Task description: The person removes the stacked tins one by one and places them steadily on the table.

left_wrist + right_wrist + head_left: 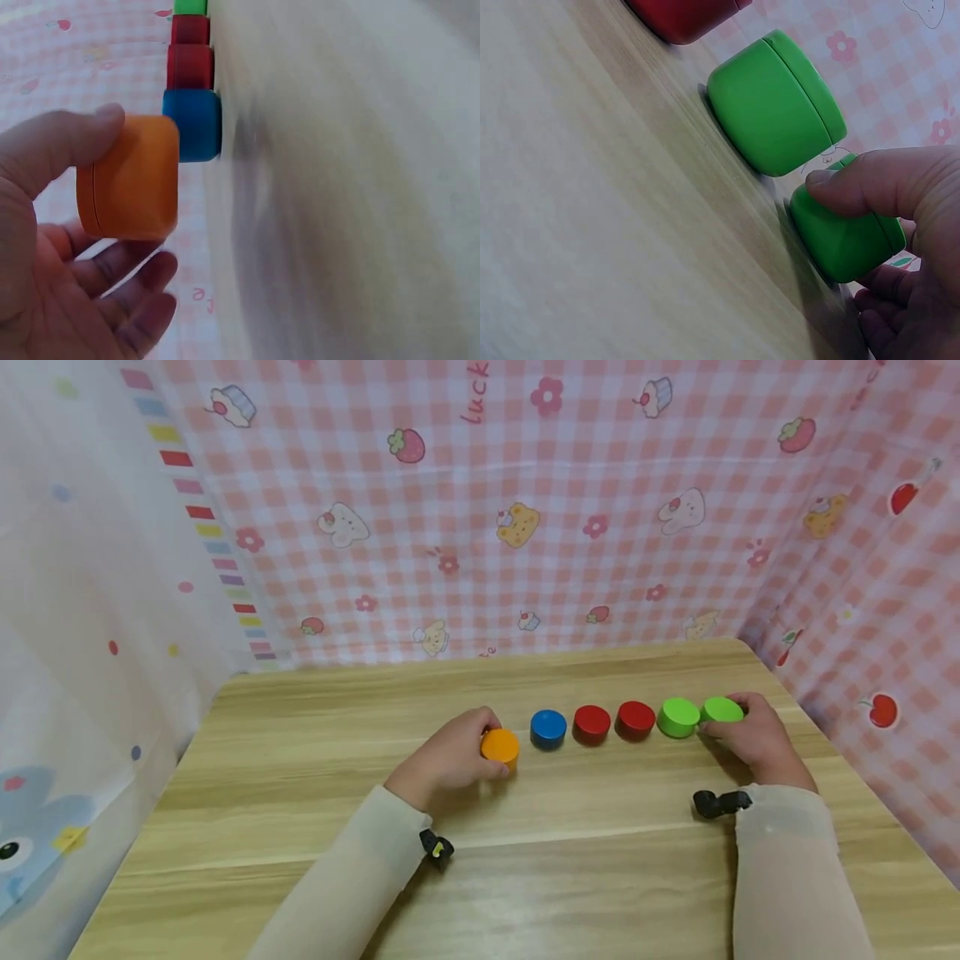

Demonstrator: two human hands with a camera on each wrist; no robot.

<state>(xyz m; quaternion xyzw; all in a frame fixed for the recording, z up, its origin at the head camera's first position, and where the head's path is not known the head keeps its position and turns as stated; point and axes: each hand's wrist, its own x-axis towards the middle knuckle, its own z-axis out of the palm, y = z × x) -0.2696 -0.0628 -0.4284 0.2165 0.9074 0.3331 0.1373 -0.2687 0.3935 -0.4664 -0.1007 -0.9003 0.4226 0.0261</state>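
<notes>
My left hand [457, 752] grips a small orange round lidded jar [500, 747] between thumb and fingers. In the left wrist view the orange jar [135, 180] appears slightly raised off the table, its lid seam facing the palm. A blue jar [548, 729] stands just to its right, followed by two red jars [592, 724] [636, 720] and a green jar [678, 717]. At the row's right end, my right hand [757, 739] pinches a second green jar [844, 236] by its sides; that jar rests on the tabletop.
The row runs across the back part of a wood-grain table [570, 877]. A pink checked cloth [480, 552] hangs behind and to the right, and a white patterned cloth [97, 585] hangs on the left. Each sleeve carries a black wrist device [722, 804].
</notes>
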